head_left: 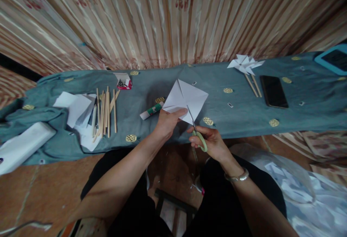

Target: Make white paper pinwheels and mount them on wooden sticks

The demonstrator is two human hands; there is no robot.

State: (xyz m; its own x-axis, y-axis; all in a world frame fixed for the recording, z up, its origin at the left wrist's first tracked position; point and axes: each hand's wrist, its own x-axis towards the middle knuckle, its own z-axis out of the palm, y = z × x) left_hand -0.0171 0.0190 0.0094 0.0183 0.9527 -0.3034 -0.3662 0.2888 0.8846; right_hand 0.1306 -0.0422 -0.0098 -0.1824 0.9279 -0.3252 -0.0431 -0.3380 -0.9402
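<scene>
My left hand [170, 120] grips the near left edge of a white square of paper [191, 94], thumb on top. Creases run across the sheet, and slits show at its far and left corners. In my right hand [210, 141] is a pair of scissors [201, 142] with light green handles. Its blades lie at the paper's near corner and point toward the middle. Just left of the paper, a glue stick [151, 111] with a green and white label lies on the cloth.
Wooden sticks [108, 112] and loose white paper [72, 106] lie left, near a small red box of metal pins [124, 82]. White paper pinwheels on sticks [245, 65] and a black phone [273, 91] lie right. A clear plastic bag [300, 190] stands low at right.
</scene>
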